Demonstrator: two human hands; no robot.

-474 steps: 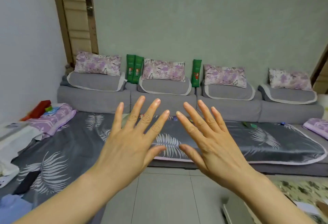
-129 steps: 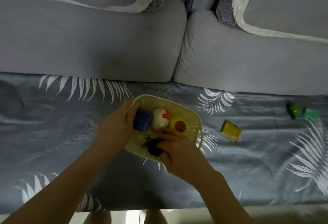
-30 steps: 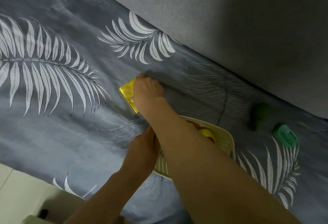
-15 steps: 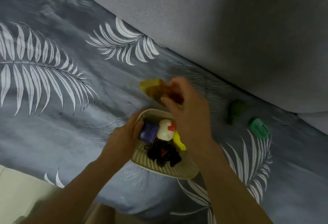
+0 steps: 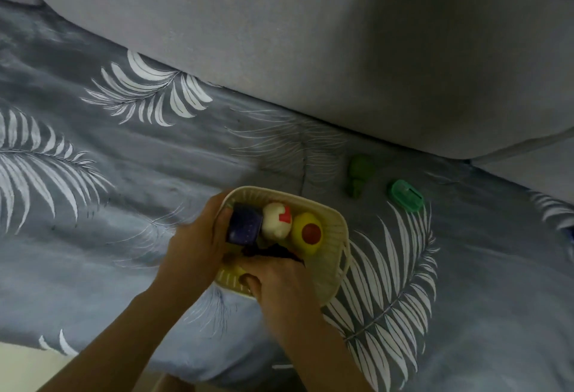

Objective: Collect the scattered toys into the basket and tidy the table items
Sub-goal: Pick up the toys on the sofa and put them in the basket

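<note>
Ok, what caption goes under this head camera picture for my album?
Both hands, left and right, at the toy basket; two green toys wait on the cover.

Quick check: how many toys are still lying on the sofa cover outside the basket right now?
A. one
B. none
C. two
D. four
C: a dark green toy and a light green toy lie on the cover beyond the basket; no other loose toy shows.
</note>
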